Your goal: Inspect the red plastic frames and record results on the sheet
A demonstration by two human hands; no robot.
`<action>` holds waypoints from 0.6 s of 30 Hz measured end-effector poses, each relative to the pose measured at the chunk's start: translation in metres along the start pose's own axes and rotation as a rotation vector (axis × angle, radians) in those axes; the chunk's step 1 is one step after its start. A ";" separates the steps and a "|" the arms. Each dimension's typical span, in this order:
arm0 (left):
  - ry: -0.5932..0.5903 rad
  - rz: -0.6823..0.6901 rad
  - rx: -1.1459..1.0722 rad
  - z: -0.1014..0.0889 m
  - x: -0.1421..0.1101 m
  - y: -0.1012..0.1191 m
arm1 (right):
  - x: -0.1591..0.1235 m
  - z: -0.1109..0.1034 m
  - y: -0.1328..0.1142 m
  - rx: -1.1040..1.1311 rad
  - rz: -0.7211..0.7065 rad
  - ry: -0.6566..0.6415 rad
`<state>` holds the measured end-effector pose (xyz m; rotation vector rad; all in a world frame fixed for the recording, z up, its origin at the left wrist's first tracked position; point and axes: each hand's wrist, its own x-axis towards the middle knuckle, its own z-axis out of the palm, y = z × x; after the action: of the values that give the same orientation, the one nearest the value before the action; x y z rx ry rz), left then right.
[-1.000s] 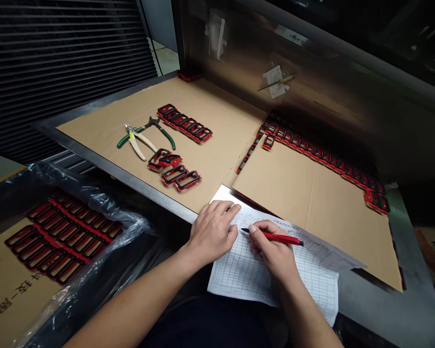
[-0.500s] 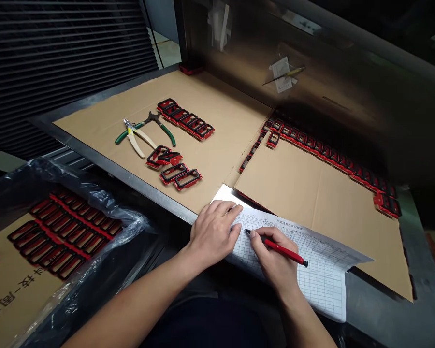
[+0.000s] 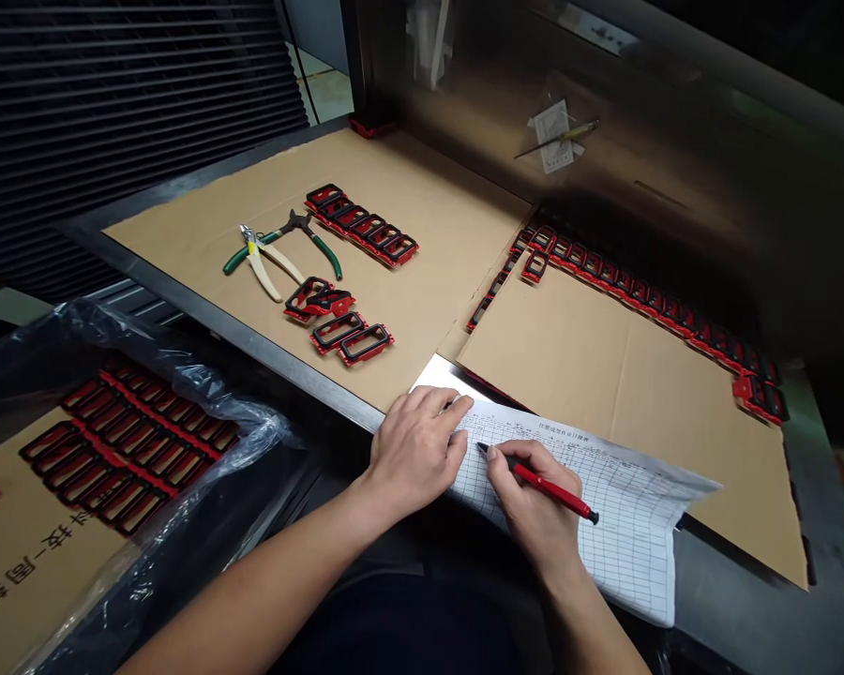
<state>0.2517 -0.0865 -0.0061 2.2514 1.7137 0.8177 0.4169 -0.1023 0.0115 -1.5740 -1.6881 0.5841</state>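
Note:
A printed form with a grid [image 3: 623, 525] hangs partly over the table's front edge, its right side curling up. My right hand [image 3: 538, 506] grips a red pen [image 3: 555, 490] with a black end, its tip on or just above the form's rows. On the form's left part my left hand [image 3: 418, 445] lies flat, fingers stretched out and slightly apart, holding nothing. Handwriting shows in the upper rows, too small to read. Beyond my left hand, several red and black frame parts [image 3: 366, 344] lie on cardboard [image 3: 422, 309].
Cutting pliers with cream handles [image 3: 263, 272] and green ones [image 3: 324, 253] lie on the left cardboard, near a row of parts [image 3: 362, 225]. More parts [image 3: 625, 286] line the metal back wall [image 3: 647, 141]. Lower left, a plastic-lined box [image 3: 232, 473] holds layered parts on cardboard.
The camera view has shifted slightly. Both hands, the pen and the form stay almost where they were.

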 end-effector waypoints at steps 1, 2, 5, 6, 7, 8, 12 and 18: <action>-0.001 0.002 0.000 0.000 0.000 0.000 | 0.000 0.000 0.000 0.001 0.002 -0.002; 0.000 0.005 0.000 0.000 0.000 0.000 | 0.000 0.000 0.000 0.002 0.004 -0.005; 0.007 0.009 0.002 0.000 -0.001 0.000 | 0.000 0.000 0.000 -0.001 0.002 -0.009; 0.010 0.008 0.003 0.000 -0.001 0.000 | 0.000 0.001 0.000 -0.005 0.001 -0.009; 0.012 0.008 0.003 0.000 -0.001 0.000 | 0.000 0.001 0.000 -0.009 0.002 -0.009; 0.012 0.007 0.002 0.000 -0.001 0.000 | 0.000 0.001 0.000 -0.011 0.003 -0.009; 0.010 0.009 0.001 0.001 -0.001 0.000 | -0.001 0.001 0.000 -0.014 0.006 -0.005; 0.012 0.007 0.005 0.001 -0.001 -0.001 | -0.001 0.002 0.000 -0.028 0.009 -0.012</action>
<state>0.2516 -0.0872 -0.0075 2.2617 1.7157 0.8317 0.4158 -0.1030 0.0101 -1.6021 -1.7059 0.5777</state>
